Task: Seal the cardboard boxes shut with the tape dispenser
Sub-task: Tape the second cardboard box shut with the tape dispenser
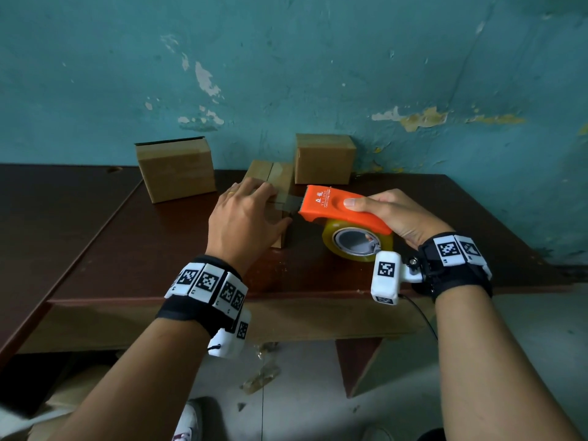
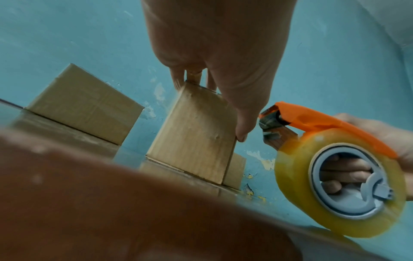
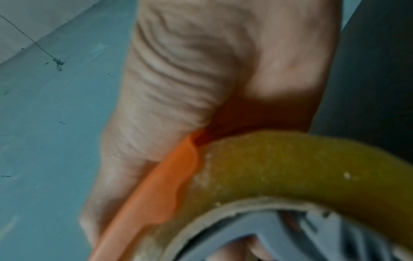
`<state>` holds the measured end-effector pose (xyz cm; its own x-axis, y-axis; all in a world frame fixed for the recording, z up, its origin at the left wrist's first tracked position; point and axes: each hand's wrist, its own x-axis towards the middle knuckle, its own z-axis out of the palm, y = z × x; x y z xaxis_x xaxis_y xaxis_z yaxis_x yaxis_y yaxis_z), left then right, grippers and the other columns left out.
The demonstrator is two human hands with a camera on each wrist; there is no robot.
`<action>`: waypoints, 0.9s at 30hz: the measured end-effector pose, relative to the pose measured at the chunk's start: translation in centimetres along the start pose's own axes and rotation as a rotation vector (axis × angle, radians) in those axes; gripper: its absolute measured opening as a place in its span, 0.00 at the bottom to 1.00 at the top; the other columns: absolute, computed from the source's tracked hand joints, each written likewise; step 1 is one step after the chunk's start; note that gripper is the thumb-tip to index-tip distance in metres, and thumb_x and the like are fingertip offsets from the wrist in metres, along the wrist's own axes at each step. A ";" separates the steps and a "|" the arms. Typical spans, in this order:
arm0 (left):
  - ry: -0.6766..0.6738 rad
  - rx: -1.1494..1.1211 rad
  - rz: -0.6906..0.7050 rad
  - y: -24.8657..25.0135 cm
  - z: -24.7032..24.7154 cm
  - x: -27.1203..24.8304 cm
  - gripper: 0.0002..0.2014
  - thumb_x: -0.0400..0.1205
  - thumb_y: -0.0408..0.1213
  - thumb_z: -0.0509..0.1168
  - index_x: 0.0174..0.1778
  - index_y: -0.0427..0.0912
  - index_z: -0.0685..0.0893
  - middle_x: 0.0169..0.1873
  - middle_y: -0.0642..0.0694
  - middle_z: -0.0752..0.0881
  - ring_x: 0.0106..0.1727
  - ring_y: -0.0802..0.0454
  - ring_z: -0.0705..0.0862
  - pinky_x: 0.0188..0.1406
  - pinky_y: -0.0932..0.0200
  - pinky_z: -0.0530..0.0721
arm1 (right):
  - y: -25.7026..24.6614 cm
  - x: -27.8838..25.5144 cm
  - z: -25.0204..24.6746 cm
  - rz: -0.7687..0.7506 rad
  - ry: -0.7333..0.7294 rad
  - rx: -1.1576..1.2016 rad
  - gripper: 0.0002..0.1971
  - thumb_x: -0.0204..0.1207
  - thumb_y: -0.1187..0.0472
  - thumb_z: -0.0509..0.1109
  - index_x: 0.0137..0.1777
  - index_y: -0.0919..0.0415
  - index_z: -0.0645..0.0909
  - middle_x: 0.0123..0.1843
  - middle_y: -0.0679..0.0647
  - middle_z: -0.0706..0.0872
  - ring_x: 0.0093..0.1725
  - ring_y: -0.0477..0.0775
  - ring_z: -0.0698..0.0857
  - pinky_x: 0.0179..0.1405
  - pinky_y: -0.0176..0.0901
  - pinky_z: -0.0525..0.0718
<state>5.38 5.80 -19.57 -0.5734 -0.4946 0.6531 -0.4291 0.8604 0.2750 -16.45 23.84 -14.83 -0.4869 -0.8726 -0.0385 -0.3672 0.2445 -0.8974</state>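
A small cardboard box (image 1: 270, 173) (image 2: 194, 132) stands mid-table. My left hand (image 1: 245, 214) (image 2: 219, 53) holds it from above, fingers arched onto its top and thumb against its right edge. A short strip of clear tape (image 1: 286, 202) runs from under those fingers to the toothed front of the orange tape dispenser (image 1: 334, 206) (image 2: 312, 120) (image 3: 161, 194). My right hand (image 1: 401, 214) (image 3: 201, 70) grips the dispenser just right of the box, thumb on its top and fingers through the core of the yellowish tape roll (image 1: 329, 238) (image 2: 290, 167).
A larger box (image 1: 176, 173) (image 2: 85, 106) stands at the back left, and another box (image 1: 323, 160) sits against the teal wall behind the held one. The dark brown table (image 1: 143, 256) ends just in front of my wrists. Tape scraps (image 1: 261, 377) lie on the floor.
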 end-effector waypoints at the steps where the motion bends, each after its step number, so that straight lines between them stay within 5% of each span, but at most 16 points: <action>1: 0.003 -0.008 0.000 0.1 -0.1 0.0 0.25 0.72 0.51 0.85 0.61 0.43 0.90 0.60 0.45 0.89 0.60 0.40 0.88 0.58 0.41 0.87 | 0.0 -0.2 -0.1 0.001 -0.002 0.001 0.31 0.69 0.35 0.78 0.53 0.65 0.95 0.46 0.64 0.96 0.44 0.62 0.94 0.61 0.54 0.88; 7: 0.019 -0.014 -0.002 -0.1 -0.2 0.0 0.25 0.71 0.51 0.86 0.61 0.45 0.90 0.60 0.47 0.88 0.59 0.40 0.89 0.42 0.51 0.83 | -0.2 -0.7 -0.7 0.003 0.003 -0.013 0.32 0.68 0.35 0.78 0.54 0.67 0.94 0.47 0.65 0.96 0.44 0.61 0.94 0.59 0.53 0.88; 13: 0.012 -0.028 0.005 -0.3 -0.1 -0.1 0.25 0.72 0.53 0.85 0.62 0.46 0.90 0.61 0.48 0.88 0.59 0.43 0.89 0.41 0.48 0.87 | 0.8 -1.4 -2.5 0.057 0.056 -0.024 0.35 0.61 0.33 0.81 0.52 0.66 0.95 0.48 0.68 0.95 0.46 0.66 0.94 0.57 0.55 0.88; 16: 0.010 -0.013 0.009 -0.3 -0.1 0.0 0.26 0.72 0.53 0.85 0.62 0.46 0.89 0.61 0.48 0.87 0.59 0.41 0.89 0.42 0.47 0.87 | 0.2 -1.4 -2.4 0.081 0.035 -0.087 0.31 0.67 0.35 0.81 0.51 0.66 0.94 0.46 0.65 0.96 0.46 0.67 0.95 0.58 0.55 0.89; 22: -0.003 -0.013 0.003 -0.7 -0.6 0.3 0.28 0.68 0.49 0.87 0.62 0.47 0.91 0.60 0.47 0.88 0.54 0.40 0.90 0.43 0.47 0.86 | -2.2 0.2 -0.5 0.144 0.046 -0.263 0.27 0.70 0.35 0.83 0.42 0.64 0.93 0.36 0.59 0.95 0.33 0.55 0.92 0.47 0.48 0.84; 27: 0.008 -0.061 0.036 -0.9 -0.8 0.3 0.19 0.77 0.42 0.80 0.65 0.47 0.92 0.62 0.48 0.89 0.52 0.39 0.91 0.43 0.45 0.87 | -3.6 1.1 0.6 0.208 0.016 -0.396 0.29 0.69 0.31 0.82 0.42 0.61 0.94 0.34 0.54 0.95 0.35 0.54 0.92 0.46 0.48 0.85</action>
<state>6.17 4.96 -19.00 -0.5823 -0.4625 0.6686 -0.3650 0.8836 0.2933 -15.17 21.74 -11.87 -0.5935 -0.7820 -0.1903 -0.5342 0.5596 -0.6336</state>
